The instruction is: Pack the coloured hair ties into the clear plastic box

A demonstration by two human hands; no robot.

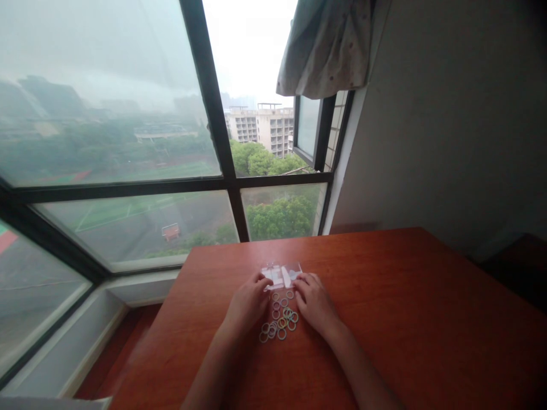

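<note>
A small clear plastic packet [277, 277] with pale pink and white parts lies on the table in front of me. My left hand [251, 300] has its fingers bent round the packet's left edge. At the opposite edge, my right hand [315, 300] grips with thumb and curled fingers. Between my wrists, just on the near side of the packet, several thin pastel rings [282, 323] that look like hair ties lie loose. Some of these overlap, in pale green, yellow, pink and lilac. The packet's exact make is too small to tell.
The reddish-brown wooden table [380, 279] reaches to the window wall. Dark window frames [231, 181] stand beyond its far edge, with one pane [314, 131] swung outward. A bunched curtain [327, 51] hangs above. A plain wall [427, 142] rises on the right.
</note>
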